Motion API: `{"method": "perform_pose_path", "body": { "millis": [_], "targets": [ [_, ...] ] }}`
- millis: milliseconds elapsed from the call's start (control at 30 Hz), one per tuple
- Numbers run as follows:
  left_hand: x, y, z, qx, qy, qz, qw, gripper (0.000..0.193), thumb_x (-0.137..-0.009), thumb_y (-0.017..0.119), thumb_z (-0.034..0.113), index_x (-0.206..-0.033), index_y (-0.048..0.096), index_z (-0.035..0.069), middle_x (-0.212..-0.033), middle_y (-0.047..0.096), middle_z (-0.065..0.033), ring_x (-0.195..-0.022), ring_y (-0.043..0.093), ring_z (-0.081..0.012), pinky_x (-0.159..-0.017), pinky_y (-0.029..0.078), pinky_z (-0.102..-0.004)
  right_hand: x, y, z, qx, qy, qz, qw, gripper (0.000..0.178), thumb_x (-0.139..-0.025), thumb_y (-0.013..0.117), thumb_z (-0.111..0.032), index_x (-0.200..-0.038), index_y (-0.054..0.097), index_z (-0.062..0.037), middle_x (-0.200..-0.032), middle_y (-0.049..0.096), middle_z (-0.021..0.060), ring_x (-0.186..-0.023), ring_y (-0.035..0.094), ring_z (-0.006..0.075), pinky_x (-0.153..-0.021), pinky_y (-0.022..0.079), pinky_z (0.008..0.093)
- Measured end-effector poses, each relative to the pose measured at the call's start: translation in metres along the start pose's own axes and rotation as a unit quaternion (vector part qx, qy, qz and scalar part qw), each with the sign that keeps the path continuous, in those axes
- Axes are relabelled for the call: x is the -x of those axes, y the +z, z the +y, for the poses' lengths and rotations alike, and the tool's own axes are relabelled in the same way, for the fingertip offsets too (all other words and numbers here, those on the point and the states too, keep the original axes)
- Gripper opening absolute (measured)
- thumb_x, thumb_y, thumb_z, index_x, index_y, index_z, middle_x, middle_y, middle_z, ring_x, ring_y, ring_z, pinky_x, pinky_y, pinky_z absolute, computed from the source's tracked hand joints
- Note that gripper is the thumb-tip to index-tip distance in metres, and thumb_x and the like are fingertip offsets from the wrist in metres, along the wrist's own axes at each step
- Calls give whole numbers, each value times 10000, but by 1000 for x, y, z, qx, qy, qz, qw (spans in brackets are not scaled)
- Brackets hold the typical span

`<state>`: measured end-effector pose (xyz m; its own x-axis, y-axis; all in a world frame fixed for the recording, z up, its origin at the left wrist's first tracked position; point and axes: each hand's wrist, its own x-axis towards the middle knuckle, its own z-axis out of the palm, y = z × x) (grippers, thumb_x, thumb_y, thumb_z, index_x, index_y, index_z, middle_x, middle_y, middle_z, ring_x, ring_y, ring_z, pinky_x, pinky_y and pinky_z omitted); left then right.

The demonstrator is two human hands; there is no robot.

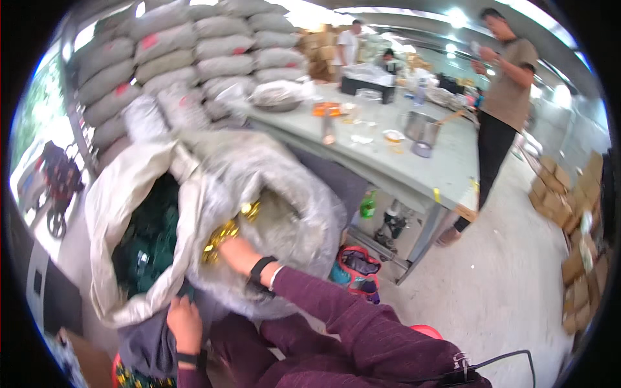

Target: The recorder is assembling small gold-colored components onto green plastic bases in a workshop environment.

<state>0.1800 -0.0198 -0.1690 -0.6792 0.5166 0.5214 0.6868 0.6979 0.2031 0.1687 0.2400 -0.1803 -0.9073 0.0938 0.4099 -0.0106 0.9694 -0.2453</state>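
Observation:
My right hand (238, 255) reaches into the mouth of a clear plastic-lined sack (304, 194), its fingers closed around shiny gold pieces (221, 238). More gold pieces (250, 209) show just beyond the fingers, over the sack's pale inside. To the left stands a white woven sack (107, 213), its rim rolled back, with dark green glossy pieces (145, 252) inside. My left hand (185, 324) is low beside that sack's near rim, over a grey cloth (145, 346). Its fingers are curled, and what they hold, if anything, is hidden.
A long table (414, 178) with a metal pot (420, 126) and cups stands ahead right. Stacked full sacks (223, 48) rise behind. A person (508, 90) stands at the table's right end. A bag (357, 266) lies beneath it; cardboard boxes (550, 184) line the right.

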Motion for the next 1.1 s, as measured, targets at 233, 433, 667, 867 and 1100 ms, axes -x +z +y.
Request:
{"method": "perform_pose_path", "body": {
  "millis": [233, 433, 667, 867, 1100],
  "targets": [
    [-4, 0, 11, 112, 2, 64, 992, 131, -751, 573, 3, -874, 583, -38, -823, 532, -211, -716, 548, -413, -601, 429, -460, 27, -18, 15, 32, -60, 112, 991, 100, -721, 532, -34, -786, 600, 2, -877, 540, 200, -807, 591, 353, -686, 494, 414],
    [2, 1, 3, 197, -54, 117, 972, 77, -761, 556, -29, -750, 483, -54, -713, 472, -217, -651, 478, -415, -576, 362, -452, 40, -36, 11, -62, -90, 38, 993, 205, -766, 583, -72, -947, 535, 9, -955, 548, 186, -892, 566, 362, -744, 465, 440],
    [14, -11, 1, 266, -141, 117, 946, 62, -802, 546, -4, -755, 517, -32, -619, 478, -184, -531, 451, -341, -511, 355, -380, 75, -64, -18, -283, -64, 32, 956, 257, -830, 599, -131, -1045, 531, -8, -884, 558, 174, -830, 559, 331, -726, 456, 411],
    [-5, -50, 72, 524, -235, -12, 819, 110, -847, 561, 112, -842, 614, 16, -610, 520, 31, -482, 434, -43, -438, 344, -210, 104, -97, -50, -556, 100, -51, 824, 245, -853, 614, -35, -1091, 556, -26, -923, 611, 14, -780, 583, 73, -716, 484, 231],
    [8, -35, 94, 506, -137, -28, 851, 80, -831, 554, -8, -891, 604, -23, -666, 559, 14, -501, 504, -45, -458, 392, -202, 116, -92, -56, -597, 42, -46, 800, 247, -841, 608, 28, -1080, 556, -2, -919, 608, 29, -830, 599, 83, -723, 488, 224]
  ]
}}
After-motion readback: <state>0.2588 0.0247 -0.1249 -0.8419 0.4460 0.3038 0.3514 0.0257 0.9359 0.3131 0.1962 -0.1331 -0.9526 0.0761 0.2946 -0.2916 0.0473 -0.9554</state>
